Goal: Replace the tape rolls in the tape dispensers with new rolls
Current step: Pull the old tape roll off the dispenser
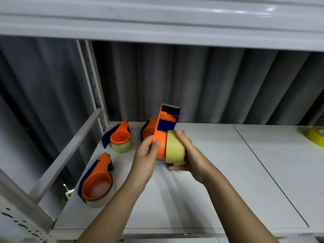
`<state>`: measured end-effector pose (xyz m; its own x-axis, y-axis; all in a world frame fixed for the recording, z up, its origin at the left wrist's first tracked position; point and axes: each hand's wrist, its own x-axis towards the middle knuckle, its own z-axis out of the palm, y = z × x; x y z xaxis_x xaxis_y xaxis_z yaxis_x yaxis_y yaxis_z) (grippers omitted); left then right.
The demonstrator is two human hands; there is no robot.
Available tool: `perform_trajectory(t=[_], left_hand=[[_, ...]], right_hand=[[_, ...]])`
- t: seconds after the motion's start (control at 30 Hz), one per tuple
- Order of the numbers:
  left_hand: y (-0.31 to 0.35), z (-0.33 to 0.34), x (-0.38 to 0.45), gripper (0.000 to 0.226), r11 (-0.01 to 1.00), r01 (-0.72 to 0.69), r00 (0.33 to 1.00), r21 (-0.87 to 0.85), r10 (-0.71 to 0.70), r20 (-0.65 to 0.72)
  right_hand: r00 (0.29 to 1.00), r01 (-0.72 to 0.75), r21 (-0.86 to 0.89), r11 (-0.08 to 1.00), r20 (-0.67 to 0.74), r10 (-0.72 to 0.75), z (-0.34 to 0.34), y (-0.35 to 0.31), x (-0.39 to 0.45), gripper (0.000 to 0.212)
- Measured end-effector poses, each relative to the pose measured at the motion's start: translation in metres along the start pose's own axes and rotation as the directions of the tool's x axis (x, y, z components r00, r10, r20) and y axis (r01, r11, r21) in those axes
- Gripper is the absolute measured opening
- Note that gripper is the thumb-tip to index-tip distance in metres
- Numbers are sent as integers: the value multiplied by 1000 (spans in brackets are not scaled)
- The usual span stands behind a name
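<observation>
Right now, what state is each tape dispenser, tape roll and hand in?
Held tape dispenser: lifted off the shelf, gripped by the left hand.
Tape roll: partly on the held dispenser's hub, gripped by the right hand.
Front-left dispenser: lying on the shelf, roll loaded.
Back-left dispenser: on the shelf, roll loaded.
Dispenser behind the hands: on the shelf, mostly hidden.
Yellow tape roll: loose on the shelf, far right.

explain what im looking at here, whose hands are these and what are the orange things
This is one picture from a camera worn on a person's head, looking down at their own hands over a white shelf. The left hand grips an orange tape dispenser; the right hand holds the yellowish tape roll at its side. Three more orange dispensers lie on the shelf to the left: one near, one further back, one behind the hands. A yellow roll sits far right.
</observation>
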<state>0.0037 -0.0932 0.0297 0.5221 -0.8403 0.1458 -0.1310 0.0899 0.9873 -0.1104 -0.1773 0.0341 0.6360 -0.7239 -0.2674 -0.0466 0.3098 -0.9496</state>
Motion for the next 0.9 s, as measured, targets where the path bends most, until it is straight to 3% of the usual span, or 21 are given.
perform_trajectory(t=[0.13, 0.2, 0.27, 0.37, 0.43, 0.5, 0.57, 0.63, 0.67, 0.8, 0.83, 0.9], left_hand=[[-5, -4, 6, 19, 994, 95, 993, -55, -98, -62], [-3, -5, 8, 20, 971, 180, 971, -154, -201, -128], [0, -10, 8, 16, 966, 180, 968, -184, -207, -140], [-4, -21, 10, 22, 994, 96, 991, -52, -100, -85], [-10, -27, 12, 25, 970, 13, 996, 243, 8, -84], [-15, -28, 10, 28, 802, -43, 994, 596, 95, -55], [-20, -25, 6, 29, 535, -80, 985, 841, 172, -16], [-27, -19, -1, 29, 331, -110, 975, 937, 221, 37], [-33, -16, -4, 28, 280, -113, 976, 953, 210, 54], [-53, -8, -13, 20, 237, -112, 992, 965, 83, 95], [-55, -7, -15, 17, 248, -127, 989, 960, 111, 102], [-60, -3, -15, 35, 273, -160, 971, 949, 216, 101]], right_hand=[[985, 141, -96, 985, -85, -149, -1, 2, 0, 49], [948, 253, -212, 944, -139, -286, -2, 8, 3, 56], [931, 297, -184, 937, -163, -327, -5, 13, 3, 59], [945, 248, 2, 969, -222, -241, -12, 18, 2, 50], [951, 197, 29, 980, -249, -184, -17, 22, 4, 49], [956, 158, 34, 987, -256, -144, -18, 24, 4, 49], [953, 153, 16, 988, -267, -143, -17, 26, 4, 47], [949, 159, 7, 987, -276, -151, -15, 26, 3, 46], [949, 162, 8, 987, -276, -153, -15, 26, 3, 45], [951, 154, -5, 988, -269, -150, -13, 28, 0, 43], [952, 150, -10, 989, -270, -147, -12, 28, -1, 44], [951, 140, -16, 990, -277, -138, -12, 30, -2, 44]])
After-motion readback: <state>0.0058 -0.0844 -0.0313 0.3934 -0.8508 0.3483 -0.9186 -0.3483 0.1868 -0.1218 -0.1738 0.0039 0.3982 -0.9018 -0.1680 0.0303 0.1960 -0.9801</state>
